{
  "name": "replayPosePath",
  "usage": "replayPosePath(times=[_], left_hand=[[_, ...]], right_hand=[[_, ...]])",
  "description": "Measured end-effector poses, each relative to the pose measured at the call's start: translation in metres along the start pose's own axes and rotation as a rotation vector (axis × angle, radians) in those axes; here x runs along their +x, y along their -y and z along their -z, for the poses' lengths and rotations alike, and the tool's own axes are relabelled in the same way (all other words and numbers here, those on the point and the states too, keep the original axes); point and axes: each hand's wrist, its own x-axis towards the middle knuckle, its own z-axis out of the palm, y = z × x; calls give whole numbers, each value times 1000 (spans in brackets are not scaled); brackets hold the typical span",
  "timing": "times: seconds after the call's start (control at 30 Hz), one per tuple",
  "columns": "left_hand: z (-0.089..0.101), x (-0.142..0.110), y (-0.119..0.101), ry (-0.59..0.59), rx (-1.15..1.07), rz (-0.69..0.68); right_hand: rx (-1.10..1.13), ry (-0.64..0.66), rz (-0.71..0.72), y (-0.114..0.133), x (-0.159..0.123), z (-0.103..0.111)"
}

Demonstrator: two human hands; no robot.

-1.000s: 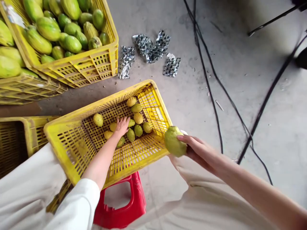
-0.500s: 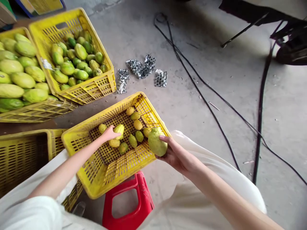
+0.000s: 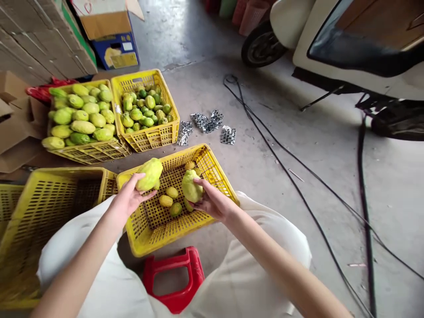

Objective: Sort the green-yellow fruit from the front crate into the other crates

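Observation:
My left hand (image 3: 127,199) is closed round a yellow-green fruit (image 3: 149,174) and holds it above the left side of a yellow slatted crate (image 3: 159,236) that rests on my lap. My right hand (image 3: 212,203) grips a second yellow-green fruit (image 3: 191,187) over the crate's right half. Several smaller fruits (image 3: 169,198) lie on the crate's floor between my hands.
Two yellow crates (image 3: 150,137) of green fruit stand on the floor ahead at the left. Empty yellow crates (image 3: 39,207) sit at my left. A red stool (image 3: 174,280) is under the crate. Foil scraps (image 3: 207,123), black cables (image 3: 298,176), cardboard boxes (image 3: 109,31) and a scooter (image 3: 331,39) surround.
My left hand lifted a fruit out of the crate. My right hand brought its fruit from the crate's outer edge to above the inside. The view tilted up.

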Motion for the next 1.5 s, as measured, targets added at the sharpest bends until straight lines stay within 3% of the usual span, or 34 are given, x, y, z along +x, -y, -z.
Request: replayPosePath(times=[0.17, 0.43, 0.63, 0.87, 1.03, 1.2, 1.37, 1.5], left_hand=[[0, 2, 2, -39, -66, 111], [-4, 5, 2, -109, -134, 145], [-11, 1, -6, -118, -138, 200], [3, 0, -44, -153, -269, 19], [25, 3, -68, -217, -369, -146], [55, 15, -82, -199, -544, -272], [71, 21, -85, -100, -605, -365], [74, 27, -84, -41, -641, -381]], right_hand=[[-4, 30, -70, -10, 14, -9], [96, -164, -67, -10, 54, -3], [58, -89, -39, -18, 53, -5], [-53, 205, -3, -34, 35, 1], [-53, 457, 72, -54, 47, 34], [-18, 643, 311, -50, 57, 68], [83, 544, 474, -32, 49, 74], [109, 398, 457, -32, 52, 67]])
